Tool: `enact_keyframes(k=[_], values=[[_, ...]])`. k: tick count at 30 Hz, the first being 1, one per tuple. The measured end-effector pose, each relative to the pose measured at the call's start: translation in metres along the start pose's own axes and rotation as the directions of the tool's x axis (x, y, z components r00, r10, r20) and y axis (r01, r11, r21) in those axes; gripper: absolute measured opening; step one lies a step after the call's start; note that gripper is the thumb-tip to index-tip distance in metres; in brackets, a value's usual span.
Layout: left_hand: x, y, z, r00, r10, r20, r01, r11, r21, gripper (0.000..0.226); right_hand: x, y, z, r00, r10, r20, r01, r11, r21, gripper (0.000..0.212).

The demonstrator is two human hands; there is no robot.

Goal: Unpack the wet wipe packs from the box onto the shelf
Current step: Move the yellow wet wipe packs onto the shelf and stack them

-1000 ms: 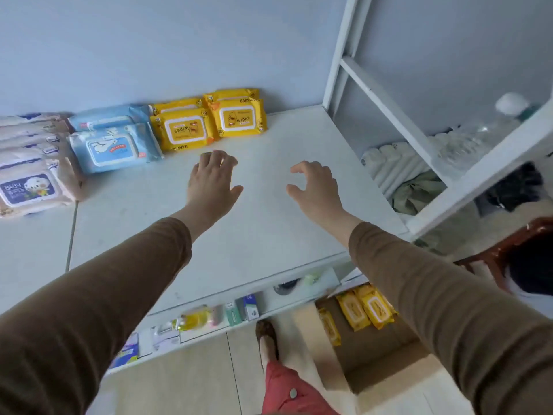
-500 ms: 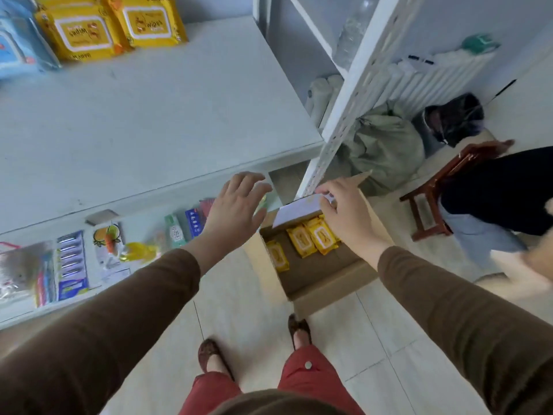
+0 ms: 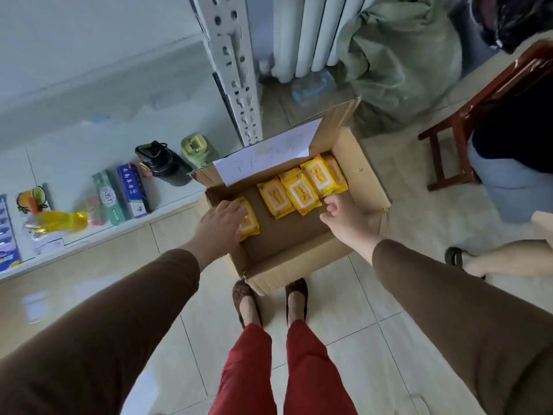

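Hands reach down into the open cardboard box (image 3: pixel 356 178) on the floor. Left hand (image 3: pixel 220 224) lies with straight fingers on a lone yellow wipe pack (image 3: pixel 250 220), its grip wide. Right hand (image 3: pixel 344 215) hovers with loosely curled fingers, holding nothing, just beside a row of yellow wipe packs (image 3: pixel 302 188) beyond its fingertips.

Soft, even daylight, fairly bright, with no hard shadows. Pale glare lies on the glossy floor tiles (image 3: pixel 33 301) at the left (a washed-out sheen). The wide lens bends the edges; sleeves (image 3: pixel 89 339) loom large, and motion blur softens the upper shelf (image 3: pixel 89 94).
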State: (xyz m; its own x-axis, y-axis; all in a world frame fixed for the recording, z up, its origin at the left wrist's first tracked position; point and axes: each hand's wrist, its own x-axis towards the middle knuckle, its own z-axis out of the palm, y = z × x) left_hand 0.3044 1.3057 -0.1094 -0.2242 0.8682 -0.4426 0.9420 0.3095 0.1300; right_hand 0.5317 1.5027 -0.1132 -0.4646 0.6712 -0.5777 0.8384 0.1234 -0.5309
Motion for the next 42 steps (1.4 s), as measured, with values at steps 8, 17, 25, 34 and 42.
enact_keyframes(k=[8,17,25,34,42], values=[[0.105,-0.029,0.098,0.963,-0.021,0.267,-0.059,0.956,0.286,0.050,0.120,0.081,0.069,0.980,0.186,0.069,-0.181,0.981,-0.077,0.048],[0.207,-0.047,0.187,0.894,0.118,0.433,-0.322,0.841,0.434,0.052,0.217,0.108,0.139,0.986,0.151,-0.072,-0.157,0.983,-0.094,0.060],[0.230,-0.062,0.218,0.826,0.229,0.515,-0.488,0.746,0.452,0.074,0.239,0.108,0.168,0.958,0.241,-0.154,-0.246,0.969,-0.011,0.079],[0.227,-0.046,0.203,0.841,0.141,0.522,-0.487,0.615,0.620,0.029,0.244,0.104,0.175,0.875,0.447,0.187,-0.484,0.792,0.372,0.073],[0.142,-0.024,0.113,0.979,0.035,0.200,-0.098,0.943,0.319,0.039,0.138,0.064,0.115,0.982,0.163,0.091,-0.184,0.927,0.326,0.033]])
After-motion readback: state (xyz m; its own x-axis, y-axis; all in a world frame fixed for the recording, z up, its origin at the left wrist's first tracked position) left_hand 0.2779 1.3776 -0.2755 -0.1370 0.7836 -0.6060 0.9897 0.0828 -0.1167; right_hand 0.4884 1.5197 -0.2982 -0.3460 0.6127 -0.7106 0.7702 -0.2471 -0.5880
